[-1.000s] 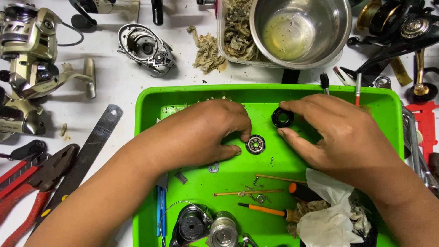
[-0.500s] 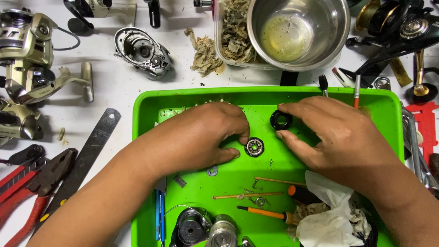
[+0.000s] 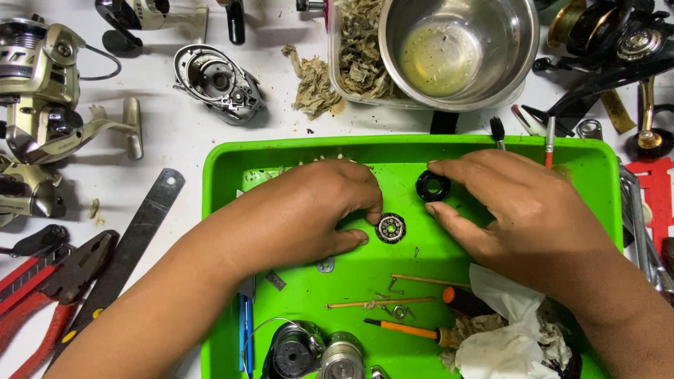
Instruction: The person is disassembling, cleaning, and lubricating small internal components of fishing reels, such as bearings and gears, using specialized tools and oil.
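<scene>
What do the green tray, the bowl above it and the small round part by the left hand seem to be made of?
Green tray: probably plastic, glossy with moulded rounded rims. Bowl: metal, likely stainless steel, brushed with mirror-like reflections. Small round part, at the left hand fingertips: seemingly metal, dark ring with shiny specks; too small to be sure.

This is a small repair workshop for fishing reels. The white tabletop (image 3: 175,140) is crowded with stripped spinning reels (image 3: 42,84) off to the left of the grip, an opened reel body (image 3: 217,81) beyond it, and red-handled pliers (image 3: 49,288) beside a steel ruler (image 3: 133,245) nearer me. A green tray (image 3: 421,151) under the hands holds loose screws, a small bearing (image 3: 390,228) and an orange screwdriver (image 3: 407,330). A steel bowl (image 3: 456,49) sits beyond the tray.
</scene>
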